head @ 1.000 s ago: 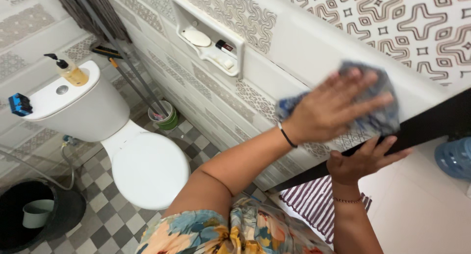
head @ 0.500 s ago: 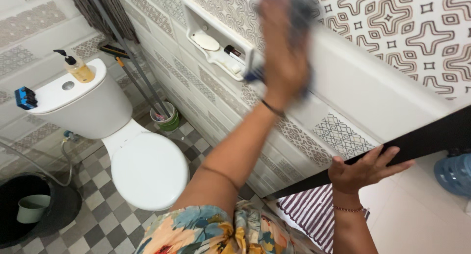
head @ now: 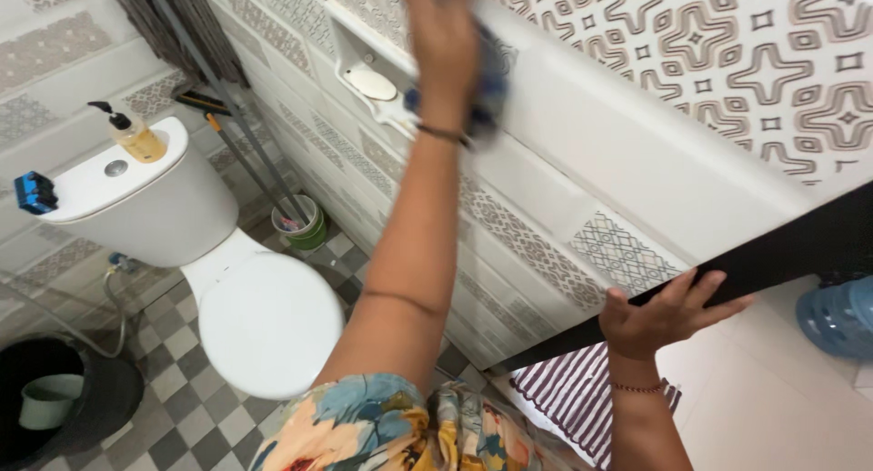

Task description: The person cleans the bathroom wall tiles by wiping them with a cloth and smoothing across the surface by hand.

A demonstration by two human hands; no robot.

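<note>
**Cloth pressed to the tiled wall beside the soap niche**

The left hand (head: 443, 36) is raised high against the tiled wall (head: 582, 175), its arm stretched up across the middle of the view. It presses a blue-grey cloth (head: 486, 85) flat to the wall, just right of the soap niche (head: 368, 66). The hand is blurred and seen from the back, so how far its fingers are spread or curled over the cloth cannot be told; only an edge of the cloth shows past the wrist, where a dark bracelet (head: 441, 135) sits.

The right hand (head: 664, 316) is far below and right of the niche, resting on the dark door frame edge (head: 773, 257) at the end of the wall. Its fingers (head: 705, 285) are loosely spread and laid along the edge, the thumb pointing up the wall side; it holds nothing.

Inside the niche lies a pale oval soap (head: 370, 83). Down and left of the niche stands a white toilet (head: 264, 321), lid down, with a pump bottle (head: 136, 136) and a blue object (head: 35, 192) on its cistern. Between toilet and wall, below the niche, a green cup (head: 307, 225) sits on the chequered floor with long handles leaning over it. A striped mat (head: 582, 394) lies below the right hand.
</note>
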